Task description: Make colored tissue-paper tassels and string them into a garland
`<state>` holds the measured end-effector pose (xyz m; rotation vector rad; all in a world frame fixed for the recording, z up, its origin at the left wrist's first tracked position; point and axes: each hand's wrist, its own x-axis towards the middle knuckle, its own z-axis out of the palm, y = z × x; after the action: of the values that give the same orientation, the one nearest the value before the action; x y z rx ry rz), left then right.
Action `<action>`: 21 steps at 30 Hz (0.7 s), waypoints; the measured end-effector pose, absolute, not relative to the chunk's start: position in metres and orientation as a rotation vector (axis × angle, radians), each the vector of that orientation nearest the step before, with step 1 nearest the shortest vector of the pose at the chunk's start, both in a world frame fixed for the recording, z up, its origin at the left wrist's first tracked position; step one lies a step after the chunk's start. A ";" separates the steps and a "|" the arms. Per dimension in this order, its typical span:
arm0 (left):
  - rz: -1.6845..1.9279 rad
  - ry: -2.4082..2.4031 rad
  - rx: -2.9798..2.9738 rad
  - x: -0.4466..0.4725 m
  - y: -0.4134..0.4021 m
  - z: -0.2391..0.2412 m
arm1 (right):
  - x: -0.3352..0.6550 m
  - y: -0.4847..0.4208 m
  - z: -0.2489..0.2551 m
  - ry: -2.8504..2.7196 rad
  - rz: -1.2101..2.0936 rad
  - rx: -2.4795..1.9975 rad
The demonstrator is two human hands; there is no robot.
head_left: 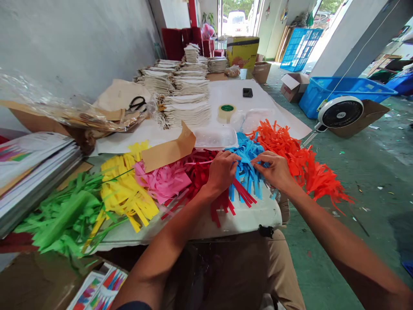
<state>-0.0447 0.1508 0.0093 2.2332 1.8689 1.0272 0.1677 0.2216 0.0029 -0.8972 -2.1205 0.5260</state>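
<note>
One table [272, 213] is laid with the orange-red fringe [293, 159], the dark red fringe [200, 172] and, between them, the blue fringe [245, 148]. Blue paper is pinched there by the fingertips of the left hand [223, 170] and the right hand [273, 168], held just apart; thin strips [250, 184] are probably best parted gently, with an even pull, so that none is torn

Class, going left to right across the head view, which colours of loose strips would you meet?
Green strips, yellow strips, pink strips, dark red strips, blue strips, orange strips.
</note>
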 end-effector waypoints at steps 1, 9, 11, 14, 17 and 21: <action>1.012 1.872 2.253 -0.045 0.154 0.009 | 0.167 0.221 0.004 -2.103 0.532 -0.890; 0.857 1.857 2.449 -0.050 0.171 0.018 | 0.158 0.217 0.016 -1.956 0.508 -0.828; 0.834 1.871 2.468 -0.052 0.172 0.019 | 0.159 0.218 0.021 -1.926 0.500 -0.821; 0.798 1.904 2.474 -0.054 0.173 0.018 | 0.161 0.221 0.032 -1.856 0.482 -0.821; 0.766 1.916 2.476 -0.055 0.171 0.015 | 0.163 0.222 0.049 -1.766 0.495 -0.817; 0.779 1.932 2.448 -0.053 0.170 0.013 | 0.166 0.216 0.081 -1.641 0.551 -0.795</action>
<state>-0.0530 0.1705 0.0128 2.4483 1.9318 0.7785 0.1659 0.2162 0.0809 -0.7949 -1.6407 0.5508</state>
